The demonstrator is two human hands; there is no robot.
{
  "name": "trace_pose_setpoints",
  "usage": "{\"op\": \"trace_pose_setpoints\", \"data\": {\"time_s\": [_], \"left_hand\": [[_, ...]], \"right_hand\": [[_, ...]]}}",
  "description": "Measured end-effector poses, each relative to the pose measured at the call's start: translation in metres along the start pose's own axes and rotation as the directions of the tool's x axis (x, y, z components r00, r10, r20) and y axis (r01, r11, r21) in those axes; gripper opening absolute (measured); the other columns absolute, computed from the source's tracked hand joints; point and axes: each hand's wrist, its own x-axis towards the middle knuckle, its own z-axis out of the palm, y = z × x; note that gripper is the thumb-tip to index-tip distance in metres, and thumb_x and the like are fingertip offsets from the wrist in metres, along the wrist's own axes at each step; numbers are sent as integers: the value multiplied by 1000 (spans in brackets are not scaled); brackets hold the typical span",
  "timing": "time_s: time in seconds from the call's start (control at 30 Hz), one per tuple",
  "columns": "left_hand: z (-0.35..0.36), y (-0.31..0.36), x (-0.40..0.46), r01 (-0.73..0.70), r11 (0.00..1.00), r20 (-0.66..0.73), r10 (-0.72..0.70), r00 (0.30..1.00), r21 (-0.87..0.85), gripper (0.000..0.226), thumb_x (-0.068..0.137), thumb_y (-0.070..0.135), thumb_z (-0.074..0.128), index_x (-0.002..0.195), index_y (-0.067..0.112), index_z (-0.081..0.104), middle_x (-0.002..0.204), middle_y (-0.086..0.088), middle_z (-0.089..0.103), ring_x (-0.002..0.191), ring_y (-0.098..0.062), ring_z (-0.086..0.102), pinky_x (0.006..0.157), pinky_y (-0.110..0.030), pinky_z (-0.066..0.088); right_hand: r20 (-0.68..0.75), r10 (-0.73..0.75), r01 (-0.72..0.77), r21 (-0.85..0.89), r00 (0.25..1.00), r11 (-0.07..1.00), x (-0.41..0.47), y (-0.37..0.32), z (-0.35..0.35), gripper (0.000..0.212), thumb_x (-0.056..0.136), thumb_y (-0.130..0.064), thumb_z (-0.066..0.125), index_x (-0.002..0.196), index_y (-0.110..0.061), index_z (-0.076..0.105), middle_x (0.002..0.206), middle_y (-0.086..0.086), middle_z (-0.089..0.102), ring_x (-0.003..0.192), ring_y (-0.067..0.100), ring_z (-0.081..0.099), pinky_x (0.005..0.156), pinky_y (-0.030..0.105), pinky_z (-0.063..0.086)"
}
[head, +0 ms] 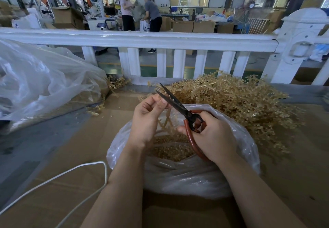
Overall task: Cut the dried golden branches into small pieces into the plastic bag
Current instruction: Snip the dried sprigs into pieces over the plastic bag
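A white fence [160, 40] of smooth rail and square pickets runs across the far edge of the cardboard [62, 183] work surface. At far left lies a big crumpled clear sack [41, 83], thin and glossy, with golden scraps showing through it. A white cord [74, 172] loops over the cardboard at near left. Beyond the fence two people [140, 10] stand among cartons.

A heap [231, 103] of dried golden branches, knobbly and tangled, lies at far right, touching the open bag [187, 177], which holds cut bits [170, 149].

The left hand [147, 119] pinches a branch [167, 122] by its top; it hangs down into the bag, long axis near vertical. The right hand [213, 136] grips the red-handled scissors [179, 106], fingers curled round the loops; the dark blades stand apart, pointing far-left, by the left fingertips.
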Motion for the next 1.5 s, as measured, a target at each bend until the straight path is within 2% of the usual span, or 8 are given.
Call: {"op": "trace_pose_setpoints", "data": {"time_s": [0.17,0.3,0.53,0.73,1.17,1.3,1.4,1.5], "left_hand": [[-1,1,0,-8,999,25,8,1000,-32,22,89,20,63,96,0,67,94,-14,68,91,-21,64,88,-30,52],[-2,-1,0,-27,999,54,28,998,-28,10,89,13,64,92,5,69,93,-4,73,91,-15,68,83,-23,51],[-3,-4,1,-52,998,99,49,994,29,17,93,2,61,100,-13,63,102,-19,68,96,-23,65,88,-26,52],[-2,-3,0,-44,999,113,42,993,17,12,91,7,63,98,-2,68,100,-15,69,94,-21,65,88,-27,52],[-4,-3,2,-9,1000,94,8,996,6,8,91,10,64,90,3,68,94,-11,70,90,-22,64,88,-29,53],[-3,-5,2,-12,1000,73,11,997,4,26,87,13,64,93,-12,62,92,-15,68,86,-25,63,83,-31,53],[-1,-4,2,-25,998,91,19,996,66,22,84,12,63,92,-8,65,90,-15,68,87,-26,63,86,-36,52],[1,-3,1,-34,995,110,24,994,89,16,81,8,63,88,-4,68,84,-10,69,82,-20,64,81,-27,53]], "right_hand": [[-1,-11,11,-27,1000,1000,0,0,-1,53,70,-72,70,80,-19,66,65,-15,60,63,4,59,58,29,52],[15,-10,10,-15,1000,1000,0,-3,-3,50,70,-72,67,89,-26,66,71,-21,59,66,-1,57,59,19,48],[18,20,-19,-10,1000,1000,1,-3,-4,50,72,-69,70,85,-20,63,71,-14,61,67,4,59,59,27,49],[3,-7,7,-5,1000,1000,1,-5,-4,49,72,-67,70,85,-19,66,71,-14,63,67,4,60,59,24,50],[-4,-5,5,7,1000,1000,1,-5,-5,59,66,-79,60,90,-25,69,73,-18,64,71,3,61,63,28,54],[10,-5,5,-9,1000,1000,1,-6,-4,61,66,-81,56,88,-25,67,72,-18,63,69,1,59,61,24,51],[22,-12,12,0,1000,1000,2,-6,-5,62,66,-82,54,88,-25,64,75,-18,64,71,1,60,62,23,51],[22,-13,13,6,1000,1000,1,-6,-5,61,65,-82,54,90,-27,65,76,-18,64,72,2,61,63,22,50]]}}
